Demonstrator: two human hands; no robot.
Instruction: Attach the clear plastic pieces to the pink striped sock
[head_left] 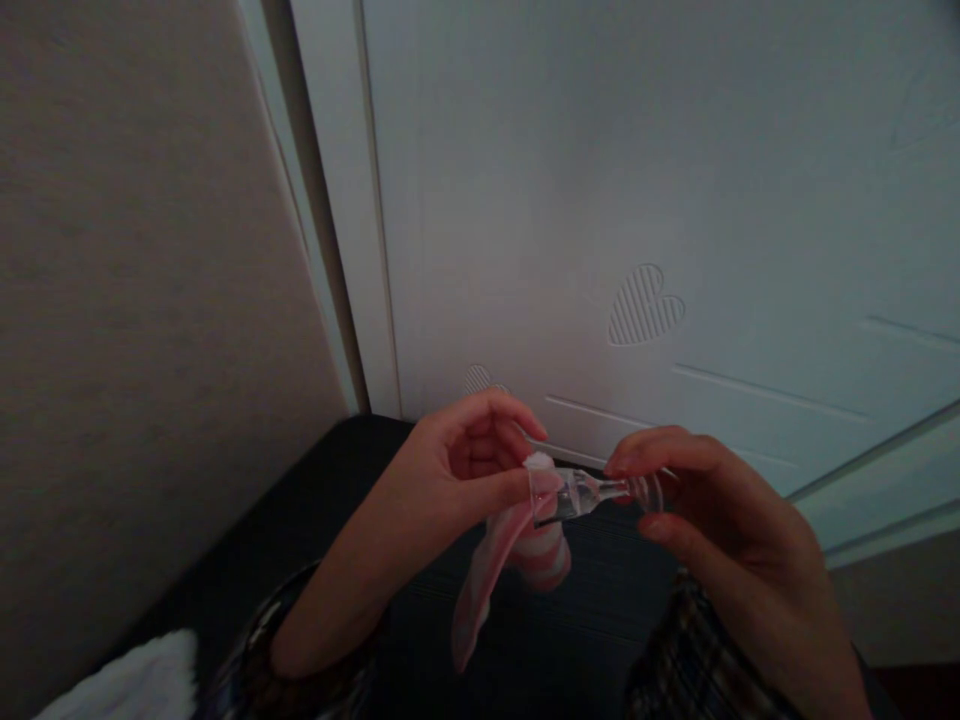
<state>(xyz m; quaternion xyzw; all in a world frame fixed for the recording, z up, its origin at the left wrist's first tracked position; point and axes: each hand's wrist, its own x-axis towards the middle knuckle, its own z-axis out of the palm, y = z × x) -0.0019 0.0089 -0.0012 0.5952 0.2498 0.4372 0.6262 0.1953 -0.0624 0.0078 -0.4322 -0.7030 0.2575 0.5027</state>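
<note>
A small clear stemmed glass point(581, 492) is held on its side, its mouth facing left and its foot to the right. My right hand point(720, 520) grips the foot between fingers and thumb. A pink-and-white striped cloth point(541, 560) is pinched in my left hand point(465, 460). Part of the cloth and my left thumb tip reach into the mouth of the glass. The rest of the cloth hangs down below it in two folds. My left fingertips are partly hidden behind the glass rim.
Under my hands lies a dark surface point(600, 620). A white panel point(525, 200) with carved hearts and grooves stands right behind it. On the left rises a beige wall point(150, 300). White fluffy fabric point(142, 680) shows at the lower left.
</note>
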